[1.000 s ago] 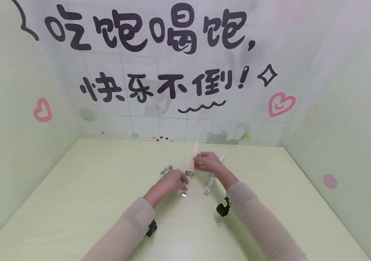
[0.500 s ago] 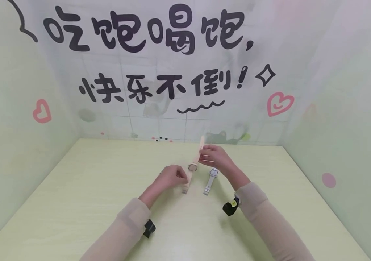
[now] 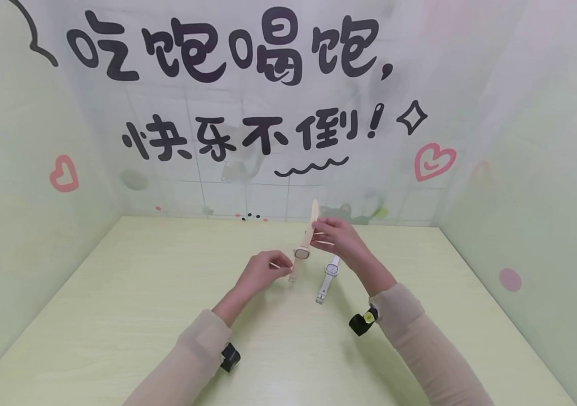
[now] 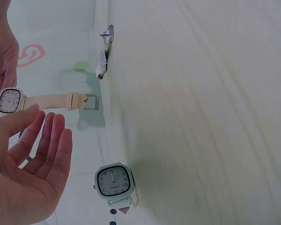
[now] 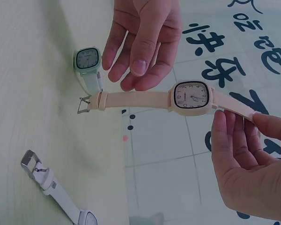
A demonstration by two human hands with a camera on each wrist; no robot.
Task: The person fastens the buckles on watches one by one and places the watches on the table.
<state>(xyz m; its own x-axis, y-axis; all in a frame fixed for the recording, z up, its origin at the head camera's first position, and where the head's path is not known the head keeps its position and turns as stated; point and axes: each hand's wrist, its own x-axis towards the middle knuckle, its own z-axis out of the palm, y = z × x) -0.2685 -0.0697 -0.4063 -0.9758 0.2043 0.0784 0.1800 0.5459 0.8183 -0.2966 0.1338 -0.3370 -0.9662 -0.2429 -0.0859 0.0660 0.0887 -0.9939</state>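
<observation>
So the peach watch (image 5: 191,97) is up in the air over the table (image 3: 288,349), unbuckled and stretched out long, sloping in the head view with the buckle (image 5: 84,105) end lowest. Rounded-square case, black ring round a pale dial with dark numerals, plain peach strap (image 5: 136,100), silver buckle. There's tiny print on the dial, but it's too small for me to read.

The wall (image 3: 177,192) is way easier: 吃饱喝饱, 快乐不倒! in fat black characters.

Right hand (image 5: 253,159) has the strap pinched between thumb and fingers, on the buckle-free side of the case. Left hand (image 5: 145,47) is loose, thumb off the fingers, which are slightly bent right beside the buckle-side strap; can't tell if they touch it. Both arms reach forward in beige sleeves (image 3: 177,361), right hand higher.

White watch (image 3: 331,269) and green watch (image 4: 113,180) are on the table.
</observation>
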